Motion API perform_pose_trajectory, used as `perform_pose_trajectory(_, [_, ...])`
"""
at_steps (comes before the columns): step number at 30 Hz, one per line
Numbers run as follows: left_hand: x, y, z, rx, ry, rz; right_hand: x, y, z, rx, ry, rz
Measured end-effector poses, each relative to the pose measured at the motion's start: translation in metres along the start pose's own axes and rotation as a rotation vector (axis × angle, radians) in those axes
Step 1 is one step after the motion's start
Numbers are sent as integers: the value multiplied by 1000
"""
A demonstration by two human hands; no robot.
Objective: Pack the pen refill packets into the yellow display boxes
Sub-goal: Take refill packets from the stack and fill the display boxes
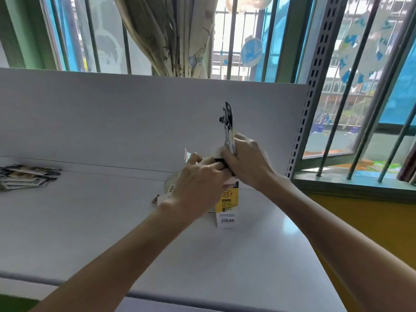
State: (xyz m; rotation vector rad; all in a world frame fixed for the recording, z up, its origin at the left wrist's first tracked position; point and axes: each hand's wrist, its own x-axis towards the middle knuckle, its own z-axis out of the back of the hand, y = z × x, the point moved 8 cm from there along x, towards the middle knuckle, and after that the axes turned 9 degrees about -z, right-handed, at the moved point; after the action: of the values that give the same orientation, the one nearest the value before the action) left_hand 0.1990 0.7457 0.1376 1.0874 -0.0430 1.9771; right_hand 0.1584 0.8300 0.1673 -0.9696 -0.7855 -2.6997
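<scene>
A yellow and white display box (227, 204) stands upright on the white shelf (90, 221), its top hidden behind both hands. My right hand (246, 162) grips a thin bunch of pen refill packets (229, 124) that stick up edge-on above the box's top. My left hand (199, 183) covers the box's left side, fingers curled at its upper edge. Whether it pinches the box or a packet is hidden. A pile of more refill packets (24, 176) lies flat at the shelf's far left.
A white back panel (135, 113) rises behind the shelf, with a perforated metal upright (308, 109) at its right end. Barred windows and a curtain (171, 34) lie beyond. A small dark scrap (155, 200) lies left of the box. An orange wall (371, 233) stands to the right.
</scene>
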Motion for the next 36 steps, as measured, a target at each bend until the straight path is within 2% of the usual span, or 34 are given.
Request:
perform_pose_trajectory(4, [-1, 3, -2, -1, 6, 26, -5, 5, -3, -43, 16, 27])
perform_pose_trajectory(8, [-4, 10, -2, 4, 15, 30, 1, 1, -11, 38, 224, -90])
perform_pose_trajectory(9, [-5, 11, -2, 14, 19, 31, 3, 6, -6, 81, 220, -74])
perform_pose_trajectory(11, [-5, 11, -1, 42, 22, 28, 9, 24, 12, 168, 100, 11])
perform_pose_trajectory(14, [-8, 10, 0, 50, -11, 41, 7, 43, 16, 70, -9, 147])
perform_pose_trajectory(17, [-12, 18, 1, 32, -33, 106, 3, 29, -13, -45, 90, 81])
perform_pose_trajectory(21, [-19, 22, -1, 58, -19, 123, 10, 24, -19, -8, 204, 41])
perform_pose_trajectory(27, [-23, 25, -1, 104, -44, 143, 0, 25, -10, 180, 9, -28])
perform_pose_trajectory(31, [-18, 22, -1, 210, -65, 134, -4, 16, -4, 361, -44, -114])
perform_pose_trajectory(33, [-16, 20, -1, 291, -60, 139, -1, 17, -1, 369, -50, -85])
perform_pose_trajectory(36, [-15, 18, -3, 326, -88, 124, 5, 27, 1, 210, -56, 68])
